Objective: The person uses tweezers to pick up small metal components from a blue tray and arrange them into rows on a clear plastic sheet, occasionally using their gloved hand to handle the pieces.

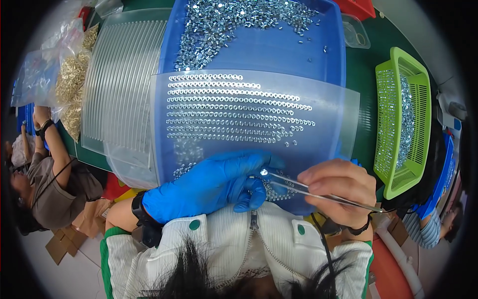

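Note:
My left hand (214, 179), in a blue glove, is closed with its fingers curled around a small shiny metal ring (264, 172). Bare and pinching, my right hand (343, 192) grips metal tweezers (298, 187), whose tips meet the ring at the gloved fingers. Beyond both hands, a translucent plastic sheet (328, 114) lies across a blue tray (336, 45). Several rows of small metal rings (239, 107) stand on the sheet, with a few loose ones at the right ends. More loose metal pieces (181, 170) show beside the glove; the hands partly hide others underneath.
Many loose metal pieces (214, 35) fill the tray's far part. A ribbed clear sheet (122, 84) and bags of gold-coloured parts (72, 82) are on the left. On the right stands a green basket (393, 174) holding metal pieces. Other people sit at both sides.

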Demonstrator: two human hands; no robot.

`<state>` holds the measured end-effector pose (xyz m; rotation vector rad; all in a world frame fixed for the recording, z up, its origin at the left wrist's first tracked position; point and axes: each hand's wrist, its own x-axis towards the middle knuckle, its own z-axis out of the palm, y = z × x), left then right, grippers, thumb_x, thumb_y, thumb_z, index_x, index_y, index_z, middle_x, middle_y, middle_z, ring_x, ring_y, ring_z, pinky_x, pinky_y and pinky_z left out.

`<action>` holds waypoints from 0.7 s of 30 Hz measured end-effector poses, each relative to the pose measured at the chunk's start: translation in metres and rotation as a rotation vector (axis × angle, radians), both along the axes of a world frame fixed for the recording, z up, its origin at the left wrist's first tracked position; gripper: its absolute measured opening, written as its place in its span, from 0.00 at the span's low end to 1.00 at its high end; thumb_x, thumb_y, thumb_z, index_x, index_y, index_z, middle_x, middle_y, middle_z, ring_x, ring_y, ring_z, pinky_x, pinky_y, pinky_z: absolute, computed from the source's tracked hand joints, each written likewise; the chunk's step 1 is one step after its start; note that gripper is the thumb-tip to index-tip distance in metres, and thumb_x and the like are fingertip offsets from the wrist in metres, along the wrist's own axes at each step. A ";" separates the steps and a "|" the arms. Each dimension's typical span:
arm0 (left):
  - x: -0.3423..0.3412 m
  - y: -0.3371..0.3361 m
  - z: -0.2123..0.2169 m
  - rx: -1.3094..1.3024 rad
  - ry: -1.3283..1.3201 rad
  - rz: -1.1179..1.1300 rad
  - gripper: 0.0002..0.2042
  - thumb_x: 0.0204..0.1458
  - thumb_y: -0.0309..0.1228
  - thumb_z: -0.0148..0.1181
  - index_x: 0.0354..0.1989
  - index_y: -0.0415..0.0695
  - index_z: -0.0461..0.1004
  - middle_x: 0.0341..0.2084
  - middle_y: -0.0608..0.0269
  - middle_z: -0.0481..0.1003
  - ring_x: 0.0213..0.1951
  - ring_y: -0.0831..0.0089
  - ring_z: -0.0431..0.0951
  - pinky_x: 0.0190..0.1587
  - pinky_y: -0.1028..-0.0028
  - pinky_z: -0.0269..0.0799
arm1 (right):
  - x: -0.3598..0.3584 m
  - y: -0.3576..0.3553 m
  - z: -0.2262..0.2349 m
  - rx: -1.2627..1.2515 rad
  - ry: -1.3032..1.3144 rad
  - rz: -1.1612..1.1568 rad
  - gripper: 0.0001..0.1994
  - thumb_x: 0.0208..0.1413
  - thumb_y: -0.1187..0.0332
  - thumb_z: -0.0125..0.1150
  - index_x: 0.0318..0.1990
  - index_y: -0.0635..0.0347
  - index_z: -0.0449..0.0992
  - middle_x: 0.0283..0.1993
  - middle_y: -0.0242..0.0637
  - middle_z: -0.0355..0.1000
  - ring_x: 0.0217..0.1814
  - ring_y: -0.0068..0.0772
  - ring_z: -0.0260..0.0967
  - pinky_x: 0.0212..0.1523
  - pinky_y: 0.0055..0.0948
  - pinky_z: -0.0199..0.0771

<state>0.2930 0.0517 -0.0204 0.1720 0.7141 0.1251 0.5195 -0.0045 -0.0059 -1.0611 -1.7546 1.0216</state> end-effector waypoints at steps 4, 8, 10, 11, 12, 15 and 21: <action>-0.002 -0.003 -0.004 0.094 -0.053 -0.023 0.19 0.61 0.38 0.40 0.50 0.35 0.66 0.35 0.53 0.74 0.21 0.80 0.64 0.24 0.83 0.58 | 0.002 -0.005 0.012 -0.004 -0.034 -0.140 0.11 0.38 0.81 0.66 0.32 0.64 0.75 0.35 0.41 0.73 0.31 0.34 0.73 0.30 0.24 0.72; -0.012 0.004 0.002 0.141 0.004 -0.093 0.18 0.61 0.37 0.41 0.49 0.35 0.67 0.28 0.56 0.73 0.19 0.80 0.62 0.20 0.83 0.56 | 0.006 0.000 0.003 0.131 -0.341 -0.259 0.11 0.38 0.81 0.66 0.33 0.64 0.74 0.35 0.42 0.72 0.32 0.34 0.72 0.30 0.24 0.71; -0.016 0.004 0.003 0.166 0.012 -0.066 0.17 0.60 0.35 0.42 0.48 0.35 0.67 0.26 0.57 0.72 0.18 0.81 0.62 0.19 0.83 0.55 | 0.006 0.001 -0.001 0.137 -0.340 -0.275 0.11 0.39 0.81 0.65 0.33 0.64 0.73 0.34 0.42 0.72 0.32 0.34 0.72 0.30 0.24 0.71; -0.018 0.003 0.003 0.195 0.019 -0.040 0.16 0.60 0.34 0.42 0.48 0.35 0.68 0.24 0.57 0.72 0.18 0.81 0.62 0.19 0.83 0.55 | 0.006 0.001 -0.002 0.147 -0.339 -0.292 0.11 0.39 0.81 0.64 0.33 0.64 0.73 0.34 0.42 0.71 0.32 0.34 0.71 0.30 0.25 0.71; -0.020 0.004 0.003 0.227 0.023 -0.017 0.15 0.59 0.32 0.43 0.47 0.35 0.68 0.22 0.58 0.71 0.17 0.81 0.62 0.18 0.84 0.55 | 0.006 0.001 -0.002 0.159 -0.342 -0.312 0.11 0.40 0.81 0.64 0.33 0.65 0.72 0.33 0.41 0.71 0.31 0.33 0.70 0.30 0.25 0.71; -0.034 0.006 0.002 0.234 -0.040 0.104 0.14 0.58 0.29 0.43 0.47 0.34 0.68 0.24 0.57 0.71 0.17 0.81 0.63 0.17 0.83 0.55 | 0.013 -0.005 0.008 0.027 -0.450 -0.393 0.10 0.41 0.81 0.63 0.34 0.65 0.71 0.32 0.40 0.69 0.31 0.33 0.69 0.30 0.26 0.70; -0.066 0.008 -0.003 0.353 -0.124 0.290 0.13 0.57 0.25 0.41 0.47 0.33 0.66 0.27 0.54 0.71 0.19 0.79 0.65 0.16 0.81 0.58 | 0.017 -0.013 0.004 -0.030 -0.601 -0.364 0.09 0.43 0.81 0.60 0.34 0.66 0.71 0.30 0.39 0.67 0.29 0.34 0.67 0.27 0.26 0.68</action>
